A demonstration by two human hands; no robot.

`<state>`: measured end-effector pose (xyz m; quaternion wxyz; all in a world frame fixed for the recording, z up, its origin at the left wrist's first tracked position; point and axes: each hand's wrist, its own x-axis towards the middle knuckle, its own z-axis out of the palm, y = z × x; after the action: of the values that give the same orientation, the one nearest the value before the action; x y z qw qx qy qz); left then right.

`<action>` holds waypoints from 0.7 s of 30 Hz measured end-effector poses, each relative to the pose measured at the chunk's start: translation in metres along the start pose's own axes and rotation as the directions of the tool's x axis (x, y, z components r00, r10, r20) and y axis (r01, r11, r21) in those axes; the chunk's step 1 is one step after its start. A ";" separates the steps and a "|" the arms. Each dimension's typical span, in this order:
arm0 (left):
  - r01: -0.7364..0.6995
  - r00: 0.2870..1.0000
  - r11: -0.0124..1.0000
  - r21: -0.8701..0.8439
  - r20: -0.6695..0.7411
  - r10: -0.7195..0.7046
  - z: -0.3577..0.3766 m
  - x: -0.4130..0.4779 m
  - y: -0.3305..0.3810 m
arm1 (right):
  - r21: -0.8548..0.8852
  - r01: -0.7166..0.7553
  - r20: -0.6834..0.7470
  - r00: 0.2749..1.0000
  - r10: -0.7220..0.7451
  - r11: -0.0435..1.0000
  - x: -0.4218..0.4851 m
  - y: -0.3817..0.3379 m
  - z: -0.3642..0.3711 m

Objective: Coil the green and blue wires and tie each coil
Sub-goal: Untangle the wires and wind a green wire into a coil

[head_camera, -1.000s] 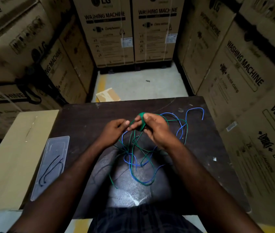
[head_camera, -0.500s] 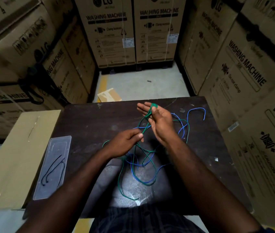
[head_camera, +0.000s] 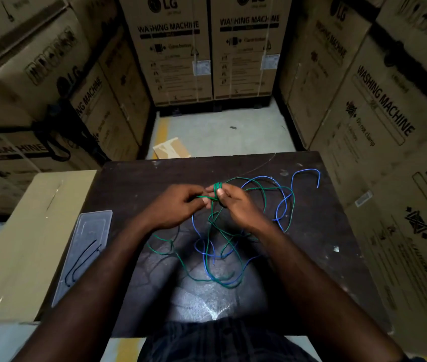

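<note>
A green wire (head_camera: 264,205) and a blue wire (head_camera: 283,202) lie tangled together on the dark table (head_camera: 134,184). My right hand (head_camera: 235,205) holds a small green coil (head_camera: 217,188) wound round its fingers above the table's middle. My left hand (head_camera: 178,206) pinches the green strand just left of that coil. Loose green and blue loops hang and spread below both hands toward the near edge. The blue wire's free end curls at the far right.
A clear plastic tray (head_camera: 89,236) with black ties (head_camera: 83,259) lies on the table's left side, beside a flat cardboard box (head_camera: 24,244). Tall washing machine cartons (head_camera: 390,121) wall in the table on all sides. A cardboard scrap (head_camera: 171,148) lies on the floor beyond.
My left hand rose from the table's loose loops back up to the coil. My right hand dropped slightly and closed round the green coil, bringing both hands together again.
</note>
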<state>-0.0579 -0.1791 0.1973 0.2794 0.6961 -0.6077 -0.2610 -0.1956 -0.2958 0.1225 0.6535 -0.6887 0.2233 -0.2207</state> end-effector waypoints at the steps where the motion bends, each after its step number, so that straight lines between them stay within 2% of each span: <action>1: -0.009 1.000 1.000 -0.018 -0.013 0.009 -0.005 0.000 0.000 | -0.025 0.006 0.019 1.000 -0.006 1.000 -0.001 0.000 -0.001; 5: -0.044 0.993 0.999 0.005 -0.107 0.044 -0.020 0.005 -0.004 | 0.000 -0.006 0.100 0.995 0.006 1.000 -0.007 -0.002 0.003; 9: 0.003 0.973 0.997 0.076 -0.228 0.014 -0.024 0.010 -0.007 | -0.032 -0.012 0.156 0.988 0.017 0.999 -0.012 -0.007 0.009; 14: 0.059 0.922 0.998 0.001 -0.385 -0.054 -0.021 0.014 -0.007 | 0.064 -0.036 0.321 0.947 0.013 0.997 -0.016 -0.027 0.007; 18: 0.126 0.908 0.991 -0.048 -0.397 -0.135 -0.018 0.017 -0.024 | 0.172 -0.084 0.383 0.924 0.012 0.982 -0.017 -0.033 0.009; 21: 0.145 0.923 0.980 -0.136 -0.339 -0.183 -0.013 0.019 -0.033 | 0.300 -0.144 0.378 0.926 0.021 0.943 -0.016 -0.036 0.011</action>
<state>-0.0233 -0.1932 0.1821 0.3973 0.7636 -0.4729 -0.1880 -0.2009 -0.2760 0.1580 0.7961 -0.5917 0.0867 -0.0926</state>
